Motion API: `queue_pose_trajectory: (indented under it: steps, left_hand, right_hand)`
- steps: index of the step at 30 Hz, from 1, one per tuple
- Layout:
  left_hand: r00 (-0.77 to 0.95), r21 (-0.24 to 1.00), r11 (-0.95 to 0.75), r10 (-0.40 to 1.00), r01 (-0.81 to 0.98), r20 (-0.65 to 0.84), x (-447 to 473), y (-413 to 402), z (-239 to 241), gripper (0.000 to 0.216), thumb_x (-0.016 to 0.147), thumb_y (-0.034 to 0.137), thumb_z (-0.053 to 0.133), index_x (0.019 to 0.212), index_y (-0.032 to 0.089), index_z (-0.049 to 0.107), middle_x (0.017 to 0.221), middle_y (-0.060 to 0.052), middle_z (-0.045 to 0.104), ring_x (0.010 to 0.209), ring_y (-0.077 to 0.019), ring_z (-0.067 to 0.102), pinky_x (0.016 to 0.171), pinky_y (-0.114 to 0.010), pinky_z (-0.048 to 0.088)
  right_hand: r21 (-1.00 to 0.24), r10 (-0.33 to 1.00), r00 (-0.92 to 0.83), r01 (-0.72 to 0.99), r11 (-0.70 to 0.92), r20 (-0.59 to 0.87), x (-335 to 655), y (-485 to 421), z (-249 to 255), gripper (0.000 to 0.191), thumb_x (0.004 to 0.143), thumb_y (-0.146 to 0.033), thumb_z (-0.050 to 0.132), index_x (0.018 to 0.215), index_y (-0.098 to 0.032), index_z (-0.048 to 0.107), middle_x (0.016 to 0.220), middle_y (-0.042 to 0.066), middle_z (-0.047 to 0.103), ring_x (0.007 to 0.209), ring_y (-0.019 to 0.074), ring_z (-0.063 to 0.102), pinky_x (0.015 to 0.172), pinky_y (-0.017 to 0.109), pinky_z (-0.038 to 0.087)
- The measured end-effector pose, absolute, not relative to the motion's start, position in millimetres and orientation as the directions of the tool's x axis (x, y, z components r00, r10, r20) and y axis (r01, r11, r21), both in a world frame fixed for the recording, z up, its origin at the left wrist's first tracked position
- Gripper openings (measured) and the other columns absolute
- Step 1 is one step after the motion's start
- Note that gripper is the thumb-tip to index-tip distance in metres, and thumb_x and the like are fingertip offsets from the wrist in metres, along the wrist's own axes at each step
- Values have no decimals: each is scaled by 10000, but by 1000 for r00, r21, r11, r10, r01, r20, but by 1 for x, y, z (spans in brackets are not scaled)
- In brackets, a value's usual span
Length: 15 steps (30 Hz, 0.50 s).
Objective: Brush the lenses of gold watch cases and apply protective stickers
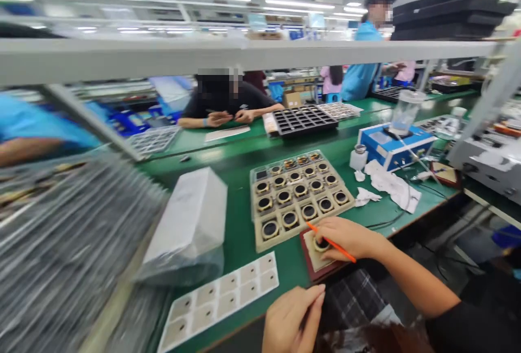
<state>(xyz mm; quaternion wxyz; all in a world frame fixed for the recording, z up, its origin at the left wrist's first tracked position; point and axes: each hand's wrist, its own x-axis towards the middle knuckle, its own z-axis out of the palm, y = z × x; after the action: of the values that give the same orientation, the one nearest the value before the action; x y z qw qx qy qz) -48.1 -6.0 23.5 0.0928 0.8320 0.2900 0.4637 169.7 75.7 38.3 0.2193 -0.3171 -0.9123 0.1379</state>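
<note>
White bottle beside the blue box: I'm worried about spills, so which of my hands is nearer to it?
Right. The right hand is at the brown pad, on the near side of the bottle; the left hand is farther off, lower in the picture.

Black and pale gold on green: a beige tray (261,244) of round parts (284,197), dark faces ringed in pale gold, on a solid green table (240,179).
In front of the tray, a stick (331,243) shows bright orange, a pad (319,275) maroon beneath a cream block (315,258), and a cloth (356,298) dark plaid with pale lines; front left, a white sheet (220,296) carries taupe squares with dark dots. Left of the tray, a box (187,214) is white; to its right, tissues (393,182) are white, a device (401,155) blue edged in white. Beyond it, a rack (305,130) is black and gridded, a co-worker's shirt (358,79) light blue.
</note>
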Motion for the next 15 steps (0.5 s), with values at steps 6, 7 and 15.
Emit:
queue_pose_trajectory:
  steps: [6, 7, 15]
  left_hand:
    - [319, 476, -756, 633, 449, 705, -51, -6, 19, 163, 981, 152, 493, 981, 179, 654, 713, -12, 707, 606, -135, 654, 616, -246, 500]
    - [305, 479, -750, 637, 456, 708, -52, -5, 17, 166, 983, 156, 491, 978, 179, 656, 700, -11, 702, 600, -137, 650, 611, -247, 497]
    - [238, 489, -732, 641, 474, 729, -82, 3, 8, 150, 964, 123, 513, 1000, 191, 641, 725, -13, 714, 608, -148, 670, 631, -248, 510]
  right_hand:
    - [-386, 636, -698, 516, 765, 329, 169, 96, 61, 174, 843, -253, 732, 939, -203, 596, 952, 60, 702, 885, 202, 658, 782, 301, 516]
    - [-372, 650, -682, 538, 756, 334, 162, 107, 69, 198, 845, -291, 740, 950, -204, 597, 951, 57, 705, 867, 199, 661, 769, 296, 511]
    - [-15, 870, -469, 879, 476, 155, 39, 262, 111, 369, 988, -442, 561, 1152, -114, 607, 1096, 166, 698, 993, 255, 679, 855, 357, 513]
